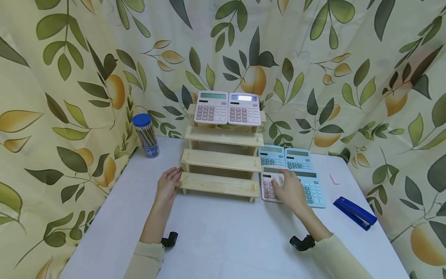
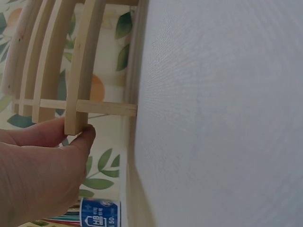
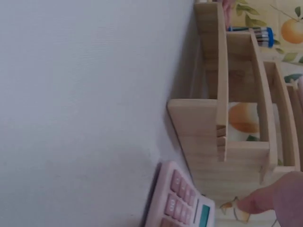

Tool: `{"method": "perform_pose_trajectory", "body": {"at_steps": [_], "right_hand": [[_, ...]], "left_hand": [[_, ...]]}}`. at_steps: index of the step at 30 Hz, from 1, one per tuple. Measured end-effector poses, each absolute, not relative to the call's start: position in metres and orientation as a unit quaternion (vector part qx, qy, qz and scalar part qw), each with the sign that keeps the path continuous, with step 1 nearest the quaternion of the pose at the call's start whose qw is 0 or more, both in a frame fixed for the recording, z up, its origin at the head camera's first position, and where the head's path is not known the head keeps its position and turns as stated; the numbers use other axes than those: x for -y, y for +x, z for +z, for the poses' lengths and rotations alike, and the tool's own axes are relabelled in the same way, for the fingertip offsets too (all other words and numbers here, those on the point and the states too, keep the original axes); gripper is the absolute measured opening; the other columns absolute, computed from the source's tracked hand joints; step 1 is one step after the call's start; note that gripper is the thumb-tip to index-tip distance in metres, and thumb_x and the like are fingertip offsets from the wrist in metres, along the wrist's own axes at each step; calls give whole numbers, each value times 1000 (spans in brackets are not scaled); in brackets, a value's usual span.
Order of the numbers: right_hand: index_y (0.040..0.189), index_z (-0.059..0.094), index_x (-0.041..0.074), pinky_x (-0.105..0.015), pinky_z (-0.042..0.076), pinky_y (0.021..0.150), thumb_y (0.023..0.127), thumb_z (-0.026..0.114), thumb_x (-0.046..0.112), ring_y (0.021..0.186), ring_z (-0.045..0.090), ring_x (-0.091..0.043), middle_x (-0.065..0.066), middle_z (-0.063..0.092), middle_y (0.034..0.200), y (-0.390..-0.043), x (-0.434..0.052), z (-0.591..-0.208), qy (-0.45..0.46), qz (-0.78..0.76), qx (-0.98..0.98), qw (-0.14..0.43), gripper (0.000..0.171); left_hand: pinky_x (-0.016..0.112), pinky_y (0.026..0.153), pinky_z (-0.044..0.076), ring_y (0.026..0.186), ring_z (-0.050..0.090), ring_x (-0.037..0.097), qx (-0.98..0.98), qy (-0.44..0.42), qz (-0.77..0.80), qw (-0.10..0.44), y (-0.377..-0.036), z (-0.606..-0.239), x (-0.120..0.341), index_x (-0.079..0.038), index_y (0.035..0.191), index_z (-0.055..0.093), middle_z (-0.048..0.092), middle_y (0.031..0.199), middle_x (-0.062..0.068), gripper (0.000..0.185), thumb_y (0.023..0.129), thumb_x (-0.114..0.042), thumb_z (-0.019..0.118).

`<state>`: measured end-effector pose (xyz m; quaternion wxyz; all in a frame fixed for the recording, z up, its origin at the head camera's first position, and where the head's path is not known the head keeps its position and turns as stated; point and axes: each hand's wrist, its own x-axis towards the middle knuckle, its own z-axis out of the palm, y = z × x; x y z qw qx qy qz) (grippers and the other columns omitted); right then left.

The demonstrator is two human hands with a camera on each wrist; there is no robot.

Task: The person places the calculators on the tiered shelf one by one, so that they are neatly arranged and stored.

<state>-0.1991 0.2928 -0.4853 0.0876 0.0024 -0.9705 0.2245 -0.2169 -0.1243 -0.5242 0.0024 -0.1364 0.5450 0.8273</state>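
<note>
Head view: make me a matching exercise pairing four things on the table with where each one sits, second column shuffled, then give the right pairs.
Things:
1. pencil tub
2. stapler
3. two pink calculators
4. left hand

Places:
A. top step of the wooden rack
B. right edge of the table, near side
C. left end of the rack's lowest step
D. back left of the table, by the curtain

Pairs: 1-D, 2-B, 3-A, 4-C

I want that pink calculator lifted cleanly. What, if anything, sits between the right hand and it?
Nothing visible: the right hand already rests on the pink calculator on the table, with blue calculators lying close beside it.
</note>
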Motion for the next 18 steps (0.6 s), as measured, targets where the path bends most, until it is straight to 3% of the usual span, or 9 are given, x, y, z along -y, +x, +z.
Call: {"method": "perform_pose_trajectory", "body": {"at_steps": [6, 11, 18], "right_hand": [[144, 49, -10, -73, 52, 96, 97, 65, 22, 123, 55, -59, -39, 48, 143, -194, -295, -496, 10, 221, 973, 67, 59], [147, 44, -13, -74, 44, 106, 95, 69, 26, 132, 46, -61, -41, 43, 148, -192, -294, -506, 7, 202, 978, 44, 69], [148, 44, -11, -78, 36, 110, 93, 73, 33, 138, 36, -64, -40, 36, 153, -191, -285, -517, 24, 178, 983, 42, 76]], "left_hand": [[26, 107, 52, 149, 41, 32, -544, -135, 828, 4, -217, -527, 124, 8, 157, 27, 41, 160, 26, 75, 86, 29, 42], [18, 95, 55, 150, 41, 31, -541, -134, 830, 3, -218, -529, 124, 7, 157, 27, 41, 160, 26, 75, 86, 29, 42], [20, 99, 55, 150, 40, 31, -541, -135, 830, 3, -219, -528, 125, 7, 158, 25, 40, 160, 26, 76, 87, 29, 42]]}}
